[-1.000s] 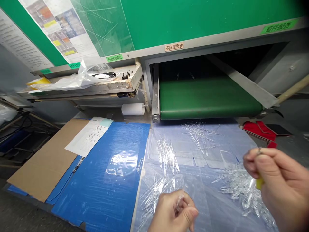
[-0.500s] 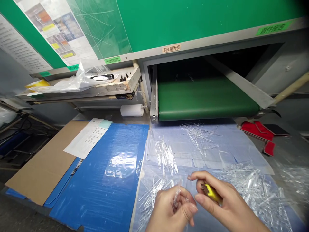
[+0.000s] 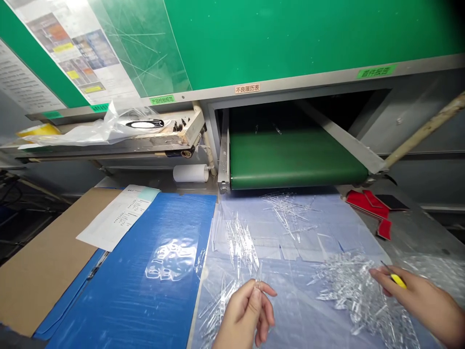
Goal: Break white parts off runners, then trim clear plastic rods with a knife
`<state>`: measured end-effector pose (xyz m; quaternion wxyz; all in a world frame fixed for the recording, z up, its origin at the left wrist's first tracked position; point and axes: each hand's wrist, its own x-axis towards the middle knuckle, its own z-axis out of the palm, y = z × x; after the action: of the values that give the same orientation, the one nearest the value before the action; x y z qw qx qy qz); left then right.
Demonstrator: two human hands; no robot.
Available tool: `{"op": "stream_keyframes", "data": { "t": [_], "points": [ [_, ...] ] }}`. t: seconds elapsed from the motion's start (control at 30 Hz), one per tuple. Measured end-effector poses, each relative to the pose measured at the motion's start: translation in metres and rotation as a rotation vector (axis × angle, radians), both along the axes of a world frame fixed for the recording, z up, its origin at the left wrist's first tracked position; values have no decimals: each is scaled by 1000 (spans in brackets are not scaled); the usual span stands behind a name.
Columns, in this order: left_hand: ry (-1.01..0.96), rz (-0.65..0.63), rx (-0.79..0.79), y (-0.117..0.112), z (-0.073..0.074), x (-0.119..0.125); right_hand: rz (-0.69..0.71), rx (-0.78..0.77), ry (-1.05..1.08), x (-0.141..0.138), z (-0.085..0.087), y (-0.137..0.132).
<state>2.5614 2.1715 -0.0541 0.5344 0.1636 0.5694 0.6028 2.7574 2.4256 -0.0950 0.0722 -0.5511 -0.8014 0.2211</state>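
Note:
Pinched between the thumb and fingers of my left hand is a slim clear plastic piece, its tip pointing up. My right hand is closed around a small yellow-handled knife with a thin dark blade. The fingertips of that hand are at the right side of a large pile of clear plastic pieces; whether they grip one cannot be made out. Just beyond my left hand lies a smaller bunch of clear pieces, and more clear pieces spread to its left.
Behind the blue-covered worktop is a green conveyor belt. A third group of clear pieces lies below its edge. To the left are a blue sheet, cardboard and paper. Red pads lie at right.
My right hand has moved away from my left, rightward to the large pile, with the yellow-handled knife. My left hand has shifted slightly left with the clear piece. The view has turned a little.

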Motion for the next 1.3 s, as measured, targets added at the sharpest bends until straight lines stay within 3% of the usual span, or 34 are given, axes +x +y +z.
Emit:
{"op": "stream_keyframes", "data": {
  "t": [0.1,0.17,0.27,0.33,0.43,0.63,0.8,0.97,1.3],
  "points": [
    [-50,-64,11,4,4,5,-26,26,-27,-7,17,-17],
    [-109,-119,41,8,6,10,57,-104,101,-25,37,-43],
    [-169,-221,64,12,8,17,400,-458,331,-59,62,-82],
    [-184,-234,86,13,10,18,572,-587,453,-79,71,-99],
    [-151,-160,114,11,17,17,651,-700,553,-97,79,-109],
    [-65,-148,63,7,27,12,685,-860,570,-109,83,-109],
    [-9,-110,78,2,28,8,543,-1003,575,-113,80,-101],
    [-28,-161,89,0,25,5,554,-1014,574,-113,79,-98],
    [-153,-59,105,3,23,7,488,-1045,625,-120,73,-102]
  ]
}}
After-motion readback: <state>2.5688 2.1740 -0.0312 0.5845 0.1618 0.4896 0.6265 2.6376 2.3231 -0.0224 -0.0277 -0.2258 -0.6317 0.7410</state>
